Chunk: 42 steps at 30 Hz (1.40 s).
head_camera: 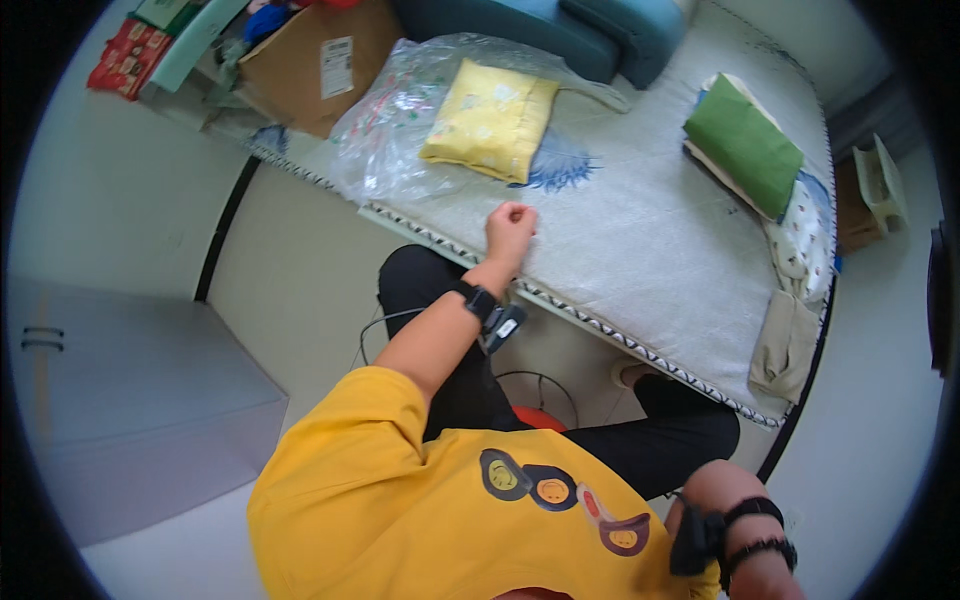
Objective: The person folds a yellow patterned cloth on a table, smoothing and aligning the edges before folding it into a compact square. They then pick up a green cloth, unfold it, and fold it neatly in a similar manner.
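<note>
My left hand (512, 231) rests near the front edge of a pale covered surface (622, 247), its fingers curled in and nothing visible in them. Just beyond it lies a folded yellow floral cloth (491, 124), padded like a small pillow, partly over a crumpled clear plastic bag (390, 142). The hand and the cloth are apart. My right hand (766, 586) is at the bottom right, low beside my body and mostly cut off by the picture's edge; its fingers are hidden.
Folded green cloth (742, 146), patterned white fabric (799, 240) and folded beige cloth (785, 346) lie along the right side. A cardboard box (300, 82) stands at the back left, near blue-green upholstered furniture (525, 34). Cables hang by my left wrist. A grey cabinet (142, 375) is at left.
</note>
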{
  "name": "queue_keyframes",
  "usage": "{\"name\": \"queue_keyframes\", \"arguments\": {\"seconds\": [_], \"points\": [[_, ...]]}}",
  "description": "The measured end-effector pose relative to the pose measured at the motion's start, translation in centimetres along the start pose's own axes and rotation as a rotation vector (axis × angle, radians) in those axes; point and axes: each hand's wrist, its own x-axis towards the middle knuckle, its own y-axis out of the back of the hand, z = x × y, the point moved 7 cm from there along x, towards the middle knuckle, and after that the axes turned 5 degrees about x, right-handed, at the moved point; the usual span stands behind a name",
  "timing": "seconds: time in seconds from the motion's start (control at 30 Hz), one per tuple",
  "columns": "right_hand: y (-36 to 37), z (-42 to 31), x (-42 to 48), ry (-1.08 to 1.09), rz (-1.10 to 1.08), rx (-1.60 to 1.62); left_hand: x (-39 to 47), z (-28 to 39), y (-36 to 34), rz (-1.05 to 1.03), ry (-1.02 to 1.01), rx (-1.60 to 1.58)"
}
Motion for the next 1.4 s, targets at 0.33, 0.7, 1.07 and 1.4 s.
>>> {"name": "queue_keyframes", "arguments": {"seconds": [0.33, 0.7, 1.07, 1.4], "points": [[-1.7, 0.3, 1.8, 0.115, 0.002, 0.164, 0.9, 0.8, -0.3, -0.080, 0.211, -0.177], [-1.1, -0.9, 0.9, 0.151, 0.031, 0.237, 1.3, 0.2, 0.0, -0.127, 0.255, -0.117], [-0.1, -3.8, 1.1, 0.162, 0.048, 0.174, 1.5, 0.2, 0.0, -0.130, 0.286, -0.117], [-0.3, -7.3, 2.9, 0.158, 0.002, -0.029, 1.2, 6.2, -9.5, -0.376, -0.015, 0.119]]}}
